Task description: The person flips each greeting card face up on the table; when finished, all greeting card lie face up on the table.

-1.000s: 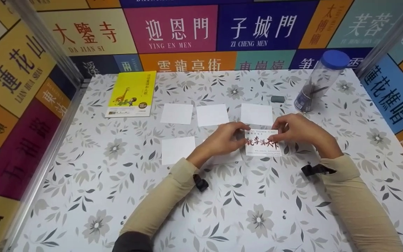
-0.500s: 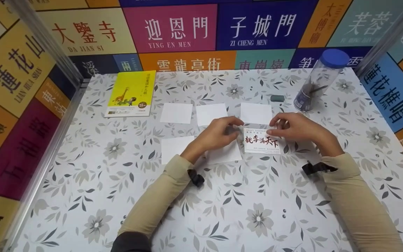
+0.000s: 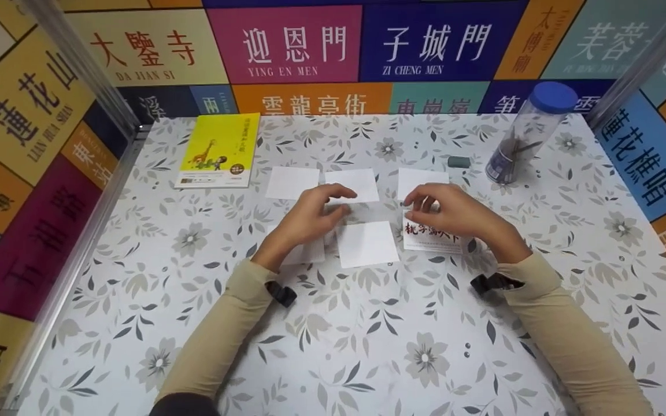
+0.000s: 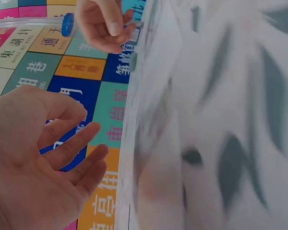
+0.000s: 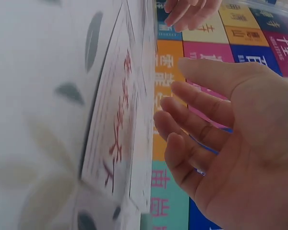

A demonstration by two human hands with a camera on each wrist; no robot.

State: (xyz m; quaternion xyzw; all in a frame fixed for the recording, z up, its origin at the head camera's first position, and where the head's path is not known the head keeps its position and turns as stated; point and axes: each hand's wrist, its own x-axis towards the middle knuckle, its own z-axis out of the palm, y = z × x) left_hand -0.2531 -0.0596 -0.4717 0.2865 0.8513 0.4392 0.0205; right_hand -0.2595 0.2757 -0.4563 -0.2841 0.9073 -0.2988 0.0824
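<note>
Staged recording booth, not a home/office: table (image 3: 367,346) w/ floral cover, boxed in left, right & far by panels (image 3: 287,46) printed w/ coloured Chinese place-name blocks, metal corner posts (image 3: 78,69).

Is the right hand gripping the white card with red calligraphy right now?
No. In the right wrist view the right hand hangs open above the white card with red calligraphy, its fingers relaxed and apart from it.

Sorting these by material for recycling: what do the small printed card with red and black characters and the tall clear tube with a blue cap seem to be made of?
The printed card with red and black characters looks like thin matte card stock: it lies flat, with crisp edges and no glare. The tall clear tube with a blue cap seems to be transparent plastic, since dark contents show through its wall; the cap looks like opaque plastic.
</note>
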